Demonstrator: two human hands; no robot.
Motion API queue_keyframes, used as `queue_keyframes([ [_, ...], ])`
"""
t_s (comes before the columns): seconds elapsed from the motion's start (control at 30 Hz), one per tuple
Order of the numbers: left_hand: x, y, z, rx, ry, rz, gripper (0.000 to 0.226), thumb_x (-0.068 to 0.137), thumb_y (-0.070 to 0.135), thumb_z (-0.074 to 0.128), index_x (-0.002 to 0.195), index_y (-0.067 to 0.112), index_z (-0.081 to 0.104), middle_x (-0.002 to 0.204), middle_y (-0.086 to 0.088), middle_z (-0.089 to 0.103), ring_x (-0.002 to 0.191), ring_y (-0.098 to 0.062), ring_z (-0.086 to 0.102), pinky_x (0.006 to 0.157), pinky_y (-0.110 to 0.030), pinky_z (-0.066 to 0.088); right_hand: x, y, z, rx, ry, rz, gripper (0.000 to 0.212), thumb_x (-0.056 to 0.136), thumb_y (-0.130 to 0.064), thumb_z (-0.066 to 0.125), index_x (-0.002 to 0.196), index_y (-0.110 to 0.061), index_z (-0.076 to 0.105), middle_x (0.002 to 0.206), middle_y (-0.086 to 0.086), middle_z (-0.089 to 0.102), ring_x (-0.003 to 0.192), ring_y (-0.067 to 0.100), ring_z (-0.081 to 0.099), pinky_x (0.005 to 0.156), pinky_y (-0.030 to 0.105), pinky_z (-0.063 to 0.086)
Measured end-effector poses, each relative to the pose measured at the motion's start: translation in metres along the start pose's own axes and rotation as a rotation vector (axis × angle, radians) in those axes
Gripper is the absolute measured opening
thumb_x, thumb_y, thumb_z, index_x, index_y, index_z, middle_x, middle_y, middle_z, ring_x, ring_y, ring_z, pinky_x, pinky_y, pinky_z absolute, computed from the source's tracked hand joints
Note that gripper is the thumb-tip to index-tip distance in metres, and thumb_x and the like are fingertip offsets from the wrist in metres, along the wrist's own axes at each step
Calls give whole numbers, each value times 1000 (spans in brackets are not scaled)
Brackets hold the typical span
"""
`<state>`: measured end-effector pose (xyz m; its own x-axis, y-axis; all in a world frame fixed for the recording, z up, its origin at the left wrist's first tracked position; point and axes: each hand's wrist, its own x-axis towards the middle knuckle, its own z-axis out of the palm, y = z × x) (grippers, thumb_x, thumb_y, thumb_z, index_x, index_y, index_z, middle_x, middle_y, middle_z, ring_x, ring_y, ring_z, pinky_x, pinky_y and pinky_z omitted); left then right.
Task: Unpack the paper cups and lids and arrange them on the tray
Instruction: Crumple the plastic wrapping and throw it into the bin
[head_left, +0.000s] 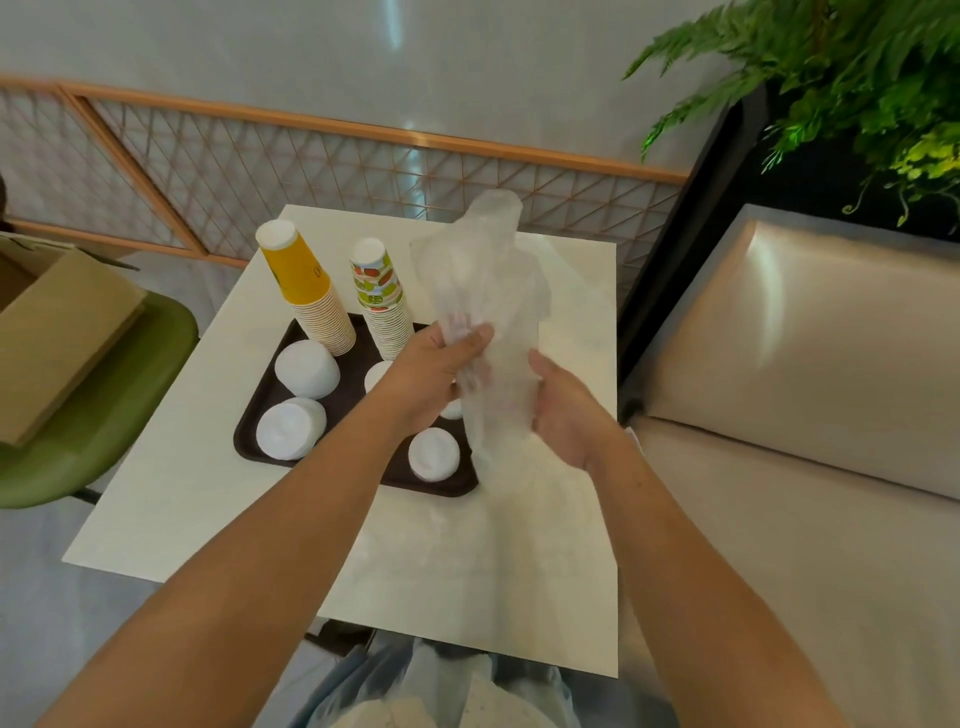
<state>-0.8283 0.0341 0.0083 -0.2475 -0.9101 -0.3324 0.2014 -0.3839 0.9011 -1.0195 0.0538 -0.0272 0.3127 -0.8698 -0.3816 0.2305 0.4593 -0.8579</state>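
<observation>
Rising above the right edge of the dark tray (358, 364), a crumpled, translucent plastic bag (488, 291) is held upright in the head view. It is gripped at mid-height by the left hand (434, 376), whose fingers are curled round it. Lower down it is clasped by the right hand (566, 413), with the thumb laid against the film and the fingers hidden behind it.

On the tray's far side two upside-down stacks of paper cups are stood: a yellow stack (306, 296) at the far left corner and a fruit-patterned stack (382, 306) just right of it. White lids (306, 370) are set in short piles on the tray's nearer part: two at the left, one at the near right, and two more partly hidden behind the left hand and the bag.

The tray is carried by a pale square table (571, 322). Behind the tray, a copper lattice partition (311, 171) is seen against a grey wall. Left of the tray, a cardboard box (57, 332) is rested on a green chair (114, 410). Right of the tray, a beige padded bench (805, 364) and green foliage (857, 78) are seen.
</observation>
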Motion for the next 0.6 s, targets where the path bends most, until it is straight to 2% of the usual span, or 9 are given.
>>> queue_keyframes([
  [0.1, -11, -3, -6, -37, -59, -70, 53, 96, 35, 73, 142, 12, 61, 140, -15, 66, 131, -35, 62, 114, -59, 45, -5, 14, 5, 104, -125, -7, 49, 107, -37, 53, 148, -10, 55, 147, 15, 59, 138, 34, 55, 118, 54, 40],
  [0.2, -22, -4, -7, -69, -35, -89, 44, 101, 26, 65, 140, 8, 61, 136, -16, 68, 127, -33, 65, 110, -52, 51, -9, 10, 17, 66, -51, -35, 50, 97, -42, 65, 138, -13, 64, 138, 12, 66, 124, 29, 62, 105, 44, 49],
  [0.23, -26, -2, -6, -81, -38, -91, 39, 102, 24, 63, 138, 8, 62, 134, -15, 70, 124, -33, 67, 106, -48, 54, -10, 8, 19, 32, -19, -61, 46, 95, -39, 69, 132, -13, 67, 132, 10, 69, 118, 26, 64, 99, 42, 52],
  [0.3, -32, 1, -4, -100, -42, -94, 33, 105, 20, 60, 135, 8, 64, 130, -15, 72, 119, -30, 70, 99, -41, 59, -12, 5, 20, 58, 3, -117, 36, 93, -23, 73, 127, -12, 68, 126, 8, 73, 118, 26, 68, 100, 43, 54],
  [0.37, -36, 3, -4, -106, -4, -98, 32, 104, 21, 62, 133, 9, 66, 128, -12, 73, 118, -28, 71, 94, -38, 61, -17, 1, 19, 149, 2, -158, 33, 92, -12, 69, 125, -10, 68, 124, 11, 74, 118, 28, 69, 103, 43, 55],
  [0.43, -36, 3, -7, -61, 73, -103, 27, 101, 25, 65, 125, 13, 71, 123, -7, 76, 117, -25, 72, 88, -36, 62, -19, 1, 16, 187, 55, -193, 25, 94, -5, 67, 119, -6, 71, 117, 11, 76, 112, 27, 71, 99, 41, 55],
  [0.5, -35, 2, -11, 26, 118, -110, 23, 101, 31, 66, 115, 17, 77, 120, -3, 77, 118, -23, 71, 92, -38, 59, -17, 5, 11, 145, 145, -228, 20, 96, -8, 68, 115, -2, 73, 114, 13, 77, 111, 28, 72, 99, 41, 55],
  [0.6, -39, 3, -15, 116, 132, -117, 28, 105, 39, 59, 111, 22, 81, 121, 0, 77, 116, -19, 72, 100, -39, 55, -16, 9, 9, 14, 236, -283, 24, 96, -21, 73, 110, -1, 77, 114, 16, 77, 115, 32, 70, 104, 41, 53],
])
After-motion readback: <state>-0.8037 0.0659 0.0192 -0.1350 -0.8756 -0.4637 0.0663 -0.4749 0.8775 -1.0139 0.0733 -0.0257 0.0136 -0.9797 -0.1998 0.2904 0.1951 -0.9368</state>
